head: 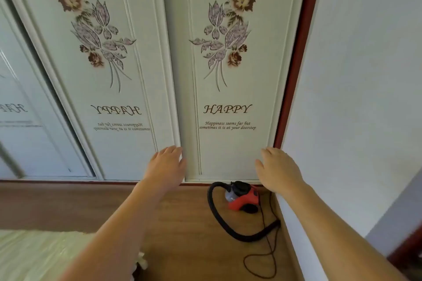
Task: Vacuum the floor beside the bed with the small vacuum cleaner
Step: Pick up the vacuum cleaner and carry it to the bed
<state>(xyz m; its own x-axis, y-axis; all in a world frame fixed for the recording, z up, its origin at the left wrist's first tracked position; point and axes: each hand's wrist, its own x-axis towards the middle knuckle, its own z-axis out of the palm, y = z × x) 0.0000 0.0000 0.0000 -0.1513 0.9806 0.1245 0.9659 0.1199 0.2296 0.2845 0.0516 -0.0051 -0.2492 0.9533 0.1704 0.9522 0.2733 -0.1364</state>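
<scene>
A small red and black vacuum cleaner (243, 197) sits on the wooden floor (189, 223) against the base of the wardrobe, near the right wall. Its black hose (219, 219) loops out to the left and curls back toward the wall, and a thin black cord (267, 255) trails over the floor. My left hand (166, 166) is stretched forward, fingers apart, empty, left of the vacuum cleaner. My right hand (279, 170) is also stretched forward, open and empty, just above the vacuum cleaner in the picture. The bed (45, 255) with a pale cover fills the lower left corner.
White sliding wardrobe doors (228, 75) with flower prints and the word HAPPY stand straight ahead. A white wall (356, 98) closes the right side. The strip of floor between bed and wall is narrow.
</scene>
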